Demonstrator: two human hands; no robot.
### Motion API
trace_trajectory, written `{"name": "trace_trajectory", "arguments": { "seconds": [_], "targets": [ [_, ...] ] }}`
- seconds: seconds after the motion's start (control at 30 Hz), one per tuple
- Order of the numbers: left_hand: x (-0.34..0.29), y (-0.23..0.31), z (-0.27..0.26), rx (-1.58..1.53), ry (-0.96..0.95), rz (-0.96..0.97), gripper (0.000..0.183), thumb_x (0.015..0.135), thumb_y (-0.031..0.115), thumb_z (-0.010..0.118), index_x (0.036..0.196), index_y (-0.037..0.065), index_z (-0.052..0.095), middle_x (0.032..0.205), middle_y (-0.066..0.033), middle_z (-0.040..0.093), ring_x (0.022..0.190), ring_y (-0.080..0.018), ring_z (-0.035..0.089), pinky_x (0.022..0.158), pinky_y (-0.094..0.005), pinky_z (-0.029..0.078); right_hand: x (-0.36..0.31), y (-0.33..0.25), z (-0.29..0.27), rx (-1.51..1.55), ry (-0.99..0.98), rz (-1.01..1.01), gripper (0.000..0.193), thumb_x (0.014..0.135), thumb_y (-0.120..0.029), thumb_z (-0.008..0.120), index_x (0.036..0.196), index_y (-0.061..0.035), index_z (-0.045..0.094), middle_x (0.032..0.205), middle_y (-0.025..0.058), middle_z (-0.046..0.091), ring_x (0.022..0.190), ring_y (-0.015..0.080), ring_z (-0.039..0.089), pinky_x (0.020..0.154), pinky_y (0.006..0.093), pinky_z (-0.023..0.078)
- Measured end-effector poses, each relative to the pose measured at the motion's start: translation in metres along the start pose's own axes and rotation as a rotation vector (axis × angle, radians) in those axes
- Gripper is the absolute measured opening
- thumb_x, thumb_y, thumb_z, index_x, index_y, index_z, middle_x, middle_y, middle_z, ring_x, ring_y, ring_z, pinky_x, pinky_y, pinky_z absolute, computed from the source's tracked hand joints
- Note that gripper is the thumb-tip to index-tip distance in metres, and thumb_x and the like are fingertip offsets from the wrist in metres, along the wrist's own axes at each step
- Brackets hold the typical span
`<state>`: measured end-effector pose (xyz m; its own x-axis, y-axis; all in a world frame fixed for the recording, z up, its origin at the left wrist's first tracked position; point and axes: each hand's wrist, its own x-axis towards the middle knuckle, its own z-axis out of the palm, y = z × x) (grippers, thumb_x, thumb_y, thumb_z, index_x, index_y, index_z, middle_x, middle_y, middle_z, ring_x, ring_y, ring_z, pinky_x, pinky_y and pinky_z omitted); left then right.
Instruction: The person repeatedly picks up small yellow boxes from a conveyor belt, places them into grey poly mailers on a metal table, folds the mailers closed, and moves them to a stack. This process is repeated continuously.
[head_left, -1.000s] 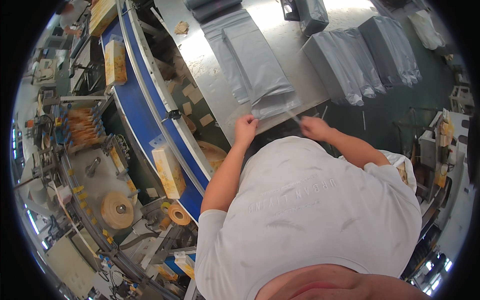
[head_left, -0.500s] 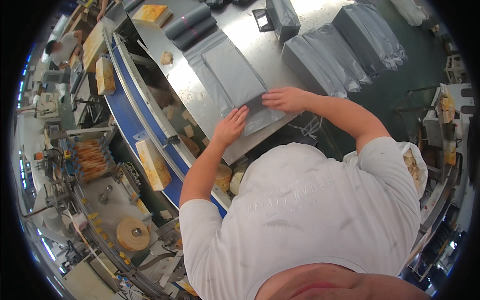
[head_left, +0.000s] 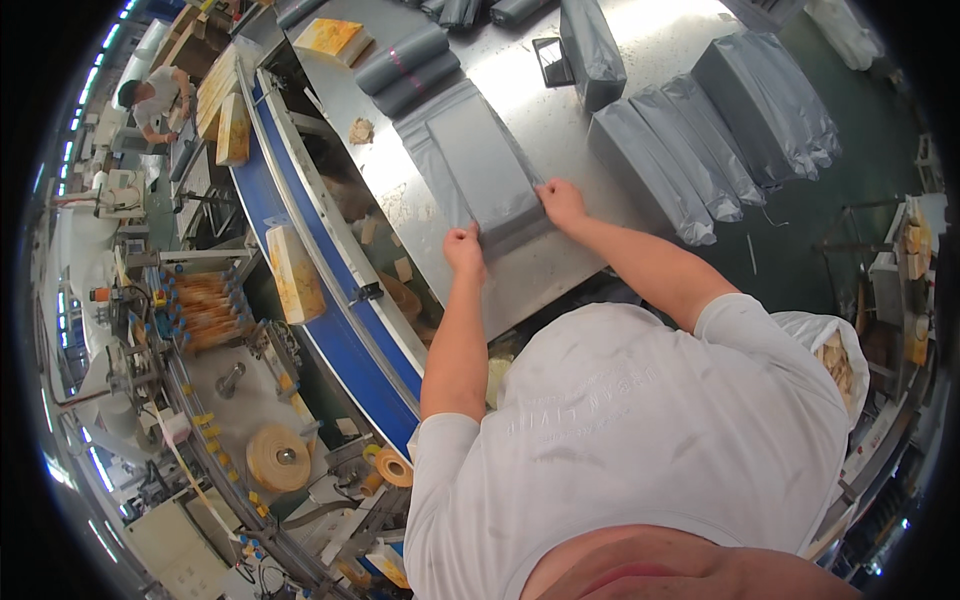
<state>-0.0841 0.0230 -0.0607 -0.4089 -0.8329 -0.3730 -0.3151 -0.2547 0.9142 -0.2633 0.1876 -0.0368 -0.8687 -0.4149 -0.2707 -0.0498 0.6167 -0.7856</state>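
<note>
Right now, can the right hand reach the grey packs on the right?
Probably yes, if the right hand lets go of the grey bag: only metal tabletop shows between hand and grey packs.

The left hand [head_left: 464, 252] is curled, its thumb and fingers drawn together in a pinch. The left forearm [head_left: 462, 335] reaches almost straight forward. The right hand [head_left: 563, 203] sits a little farther forward, fingers bent and pinched, pointing to the left. The right forearm [head_left: 650, 262] slants inward from the right. The two hands are apart, both forearms bare.
</note>
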Motion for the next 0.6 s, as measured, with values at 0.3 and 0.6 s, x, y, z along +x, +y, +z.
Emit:
{"name": "trace_trajectory", "arguments": {
  "seconds": [0.3, 0.6],
  "targets": [
    [-0.075, 0.031, 0.044, 0.013, -0.351, 0.377, 0.068, 0.108, 0.023, 0.063, 0.166, 0.003, 0.034, 0.162, -0.0180, 0.047, 0.146, -0.0315, 0.047, 0.122, -0.0396, 0.035, -0.005, 0.005, -0.012, 0.697, -0.285, 0.112, 0.055, 0.099, -0.040, 0.072, 0.142, -0.0082, 0.059, 0.130, 0.0133, 0.067, 0.125, 0.0303, 0.061, 0.105, 0.0486, 0.052],
    [-0.142, 0.103, 0.025, 0.370, -0.801, 0.954, 0.044, 0.102, 0.020, 0.068, 0.143, 0.005, 0.063, 0.156, -0.0178, 0.055, 0.143, -0.0395, 0.051, 0.119, -0.0480, 0.042, -0.044, 0.014, -0.259, 1.279, -0.060, -0.073, 0.058, 0.094, -0.019, 0.069, 0.149, -0.0040, 0.057, 0.137, 0.0113, 0.068, 0.128, 0.0289, 0.064, 0.116, 0.0480, 0.047]
  ]
}}
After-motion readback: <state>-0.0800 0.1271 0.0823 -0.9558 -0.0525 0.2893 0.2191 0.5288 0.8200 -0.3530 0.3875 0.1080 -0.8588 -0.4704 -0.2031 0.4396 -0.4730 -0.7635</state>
